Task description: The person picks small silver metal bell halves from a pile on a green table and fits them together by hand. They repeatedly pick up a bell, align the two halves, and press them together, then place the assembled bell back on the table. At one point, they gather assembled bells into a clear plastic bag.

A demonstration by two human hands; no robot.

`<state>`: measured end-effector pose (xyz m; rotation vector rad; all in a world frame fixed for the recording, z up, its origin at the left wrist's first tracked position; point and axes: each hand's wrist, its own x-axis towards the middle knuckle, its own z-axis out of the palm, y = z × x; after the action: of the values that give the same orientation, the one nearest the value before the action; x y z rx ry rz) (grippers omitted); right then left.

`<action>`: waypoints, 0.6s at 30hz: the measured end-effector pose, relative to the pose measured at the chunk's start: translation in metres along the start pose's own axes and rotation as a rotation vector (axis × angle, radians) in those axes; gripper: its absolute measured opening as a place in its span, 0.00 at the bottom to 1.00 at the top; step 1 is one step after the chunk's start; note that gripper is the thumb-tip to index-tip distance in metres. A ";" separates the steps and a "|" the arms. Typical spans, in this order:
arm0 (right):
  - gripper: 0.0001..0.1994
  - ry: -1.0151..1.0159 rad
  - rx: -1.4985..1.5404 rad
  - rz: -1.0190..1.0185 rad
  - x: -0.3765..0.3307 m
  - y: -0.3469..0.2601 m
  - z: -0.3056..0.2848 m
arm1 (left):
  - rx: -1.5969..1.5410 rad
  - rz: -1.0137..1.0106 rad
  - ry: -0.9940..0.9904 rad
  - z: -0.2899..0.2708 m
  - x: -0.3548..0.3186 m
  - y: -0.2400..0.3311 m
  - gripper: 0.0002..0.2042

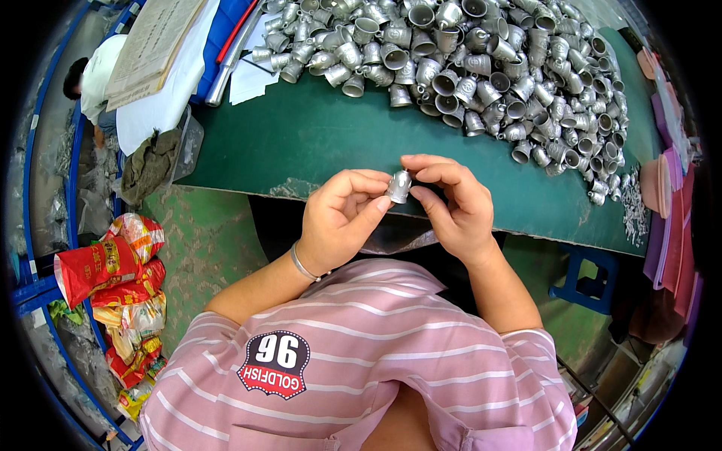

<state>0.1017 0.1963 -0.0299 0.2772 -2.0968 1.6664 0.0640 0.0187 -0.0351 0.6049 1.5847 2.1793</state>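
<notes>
A small silver metal bell (pixel 399 188) is held up in front of my chest, close to the near edge of the green table. My left hand (pixel 340 214) pinches it between thumb and fingers, on its left side. From the right, my right hand (pixel 456 207) closes around its loop end, the index fingertip at the top and the thumb beside the body. Whether a tiny part sits between those right fingertips is too small to tell. Beyond my hands, a big heap of similar metal bells (pixel 466 86) covers the back and right of the table.
The green tabletop (pixel 278 143) runs along in front of me. Small silver pieces (pixel 635 210) lie at its right end. Papers (pixel 162 90) and a clear bin with a dark cloth (pixel 150 169) are left. A blue stool (pixel 587 278) stands lower right; red bags (pixel 113 270) lie lower left.
</notes>
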 end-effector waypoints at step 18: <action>0.11 0.006 0.031 0.009 -0.001 0.002 0.000 | -0.010 -0.002 -0.006 0.000 0.000 0.000 0.06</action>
<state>0.1015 0.1962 -0.0319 0.2731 -2.0723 1.7038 0.0639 0.0186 -0.0353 0.6051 1.5696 2.1809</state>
